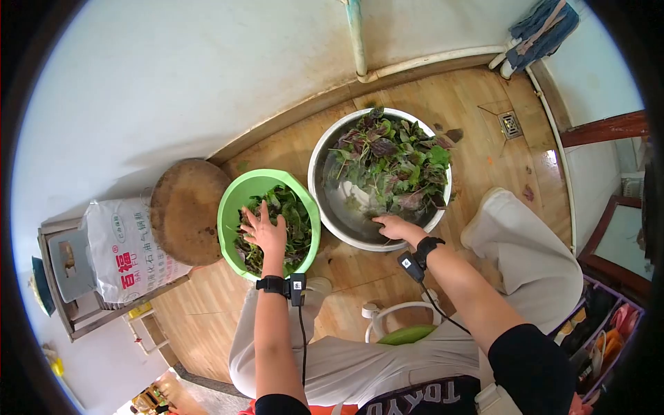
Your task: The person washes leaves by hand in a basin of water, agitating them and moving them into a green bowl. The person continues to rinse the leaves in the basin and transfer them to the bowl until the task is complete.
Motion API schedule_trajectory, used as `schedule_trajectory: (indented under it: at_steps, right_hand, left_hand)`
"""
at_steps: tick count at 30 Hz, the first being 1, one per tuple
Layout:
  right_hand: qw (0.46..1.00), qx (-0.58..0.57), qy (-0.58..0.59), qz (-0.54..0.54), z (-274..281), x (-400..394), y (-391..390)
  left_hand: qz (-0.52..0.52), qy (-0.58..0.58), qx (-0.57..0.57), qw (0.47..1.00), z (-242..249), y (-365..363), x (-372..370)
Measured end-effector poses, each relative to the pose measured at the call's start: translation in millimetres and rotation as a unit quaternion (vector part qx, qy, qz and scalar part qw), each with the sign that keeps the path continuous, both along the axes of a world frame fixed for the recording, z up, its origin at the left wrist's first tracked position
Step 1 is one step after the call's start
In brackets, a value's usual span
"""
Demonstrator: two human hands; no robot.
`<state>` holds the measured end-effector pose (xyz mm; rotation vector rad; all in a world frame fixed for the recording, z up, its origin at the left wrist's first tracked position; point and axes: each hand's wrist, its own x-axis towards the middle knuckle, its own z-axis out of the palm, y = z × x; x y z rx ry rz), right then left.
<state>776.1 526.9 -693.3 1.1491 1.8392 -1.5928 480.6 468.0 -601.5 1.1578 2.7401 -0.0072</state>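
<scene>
My left hand point(265, 232) lies on the leafy greens point(296, 220) in a light green plastic basin point(234, 190), its fingers spread and nothing gripped. Over the near side of a round metal basin point(319, 149) is my right hand point(395, 227), its fingers reaching left at the water point(353, 207). They look apart with nothing held, though the tips are partly hard to make out. Green and purple leaves point(398, 152) are heaped in the far and right part of that basin. The two basins stand side by side on the floor, rims close together. Each wrist wears a black strap with a small device.
A round wooden board point(187, 211) leans beside the green basin, against a printed white bag point(124, 249). At the right are a floor drain point(510, 124) and a crate point(602, 332) of mixed items. A pipe point(356, 41) runs down the wall. A white-framed stool point(380, 318) shows below my lap.
</scene>
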Motion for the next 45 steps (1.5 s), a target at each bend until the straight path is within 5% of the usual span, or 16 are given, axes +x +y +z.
schedule_trajectory:
  at_steps: [4, 6, 9, 13, 17, 22, 29, 30, 32, 34, 36, 37, 39, 45]
  right_hand:
    - [0.99, 0.135, 0.007, -0.046, 43.3, 6.6, 0.4]
    - [0.933, 0.324, -0.091, -0.128, 61.5, 8.5, 5.5]
    - [0.908, 0.357, -0.196, -0.103, 50.4, 24.9, 15.3]
    - [0.889, 0.438, -0.127, -0.045, -15.9, 51.1, 16.2]
    - [0.914, 0.383, -0.026, -0.131, 3.4, 37.2, 9.4]
    - [0.926, 0.299, 0.116, -0.197, 50.6, -0.7, -5.2]
    - [0.894, 0.242, 0.298, -0.23, 62.7, -39.0, -3.8]
    - [0.943, 0.188, 0.195, -0.192, 51.6, -33.4, 1.3]
    - [0.96, 0.251, 0.006, -0.124, 35.4, -22.5, 5.2]
    - [0.974, 0.189, -0.018, -0.123, 39.5, -12.2, 8.5]
    - [0.937, 0.318, -0.065, 0.127, 26.9, 0.8, 2.7]
    - [0.952, 0.264, -0.066, 0.14, 13.0, 6.4, 2.5]
    - [0.952, 0.246, -0.097, 0.158, 10.8, 16.9, 7.4]
    - [0.98, 0.129, -0.134, 0.077, -10.5, 34.9, 9.0]
  left_hand:
    - [0.073, -0.092, -0.146, 0.982, 11.6, -1.3, -9.8]
    - [0.09, -0.195, -0.047, 0.976, 2.9, -20.4, -27.7]
    - [-0.002, -0.103, -0.127, 0.987, -0.1, -31.8, -41.8]
    - [-0.062, -0.054, -0.101, 0.991, 14.2, -31.4, -43.9]
    - [-0.092, -0.043, -0.076, 0.992, 40.7, -10.4, -19.5]
    - [-0.214, -0.043, 0.109, 0.97, 39.5, 8.8, 21.8]
    - [-0.256, -0.119, 0.118, 0.952, 9.6, 8.9, 61.2]
    - [-0.267, -0.115, 0.103, 0.951, 5.0, 8.4, 68.8]
    - [-0.303, -0.145, 0.092, 0.937, -13.9, 8.7, 86.8]
    - [-0.366, -0.153, 0.081, 0.914, -42.2, 12.9, 106.7]
    - [-0.384, -0.194, -0.016, 0.903, -61.4, 16.9, 129.3]
    - [-0.381, -0.198, -0.015, 0.903, -67.2, 18.4, 140.4]
    - [-0.342, -0.154, -0.257, 0.891, -71.4, 24.6, 157.4]
    - [-0.319, -0.136, -0.397, 0.85, -100.9, 35.3, 170.4]
